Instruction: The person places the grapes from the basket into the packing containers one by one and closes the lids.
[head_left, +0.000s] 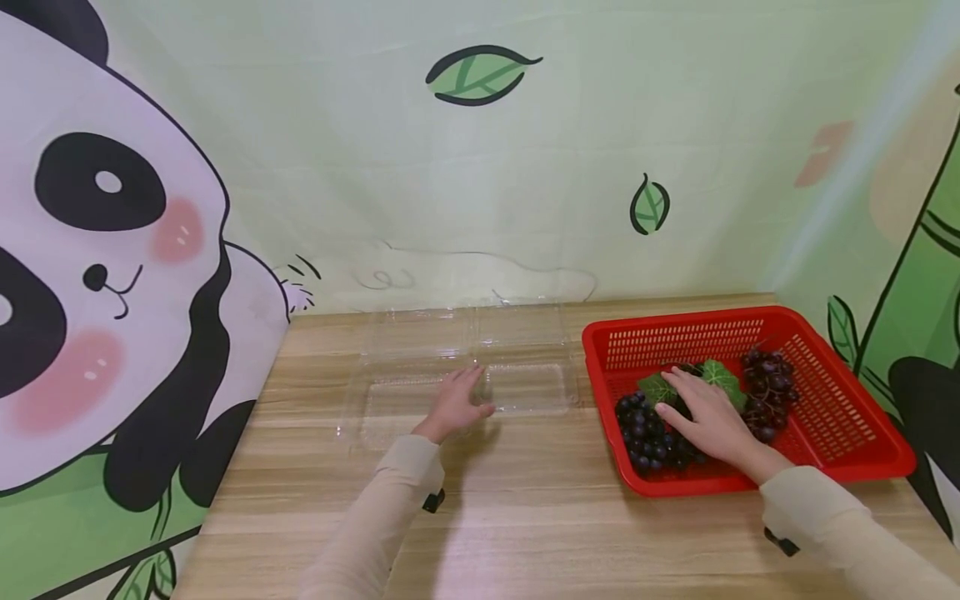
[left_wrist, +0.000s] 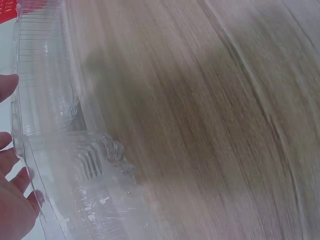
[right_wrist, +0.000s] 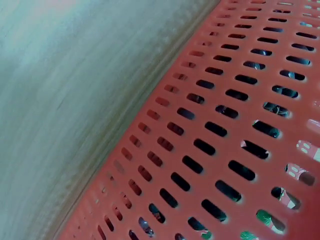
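Two clear plastic clamshell boxes lie with their lids folded back on the wooden table: a left box (head_left: 397, 400) and a right box (head_left: 528, 390). Over their adjoining edges is my left hand (head_left: 452, 406), fingers loosely extended; in the left wrist view its fingertips (left_wrist: 35, 197) are right at a clear box edge (left_wrist: 42, 95). My right hand (head_left: 708, 419) reaches into the red basket (head_left: 750, 317), fingers spread over dark grapes (head_left: 645, 433) and green leaves (head_left: 722, 381). A reddish bunch of grapes (head_left: 768, 387) lies beyond it. The right wrist view shows only the basket's slotted side (right_wrist: 220, 110).
Bare wood-grain tabletop (head_left: 540, 508) lies in front of the boxes and basket. Behind the table hangs a pale green backdrop (head_left: 360, 167) with a printed panda (head_left: 97, 275) at left. The basket's raised rim surrounds the grapes.
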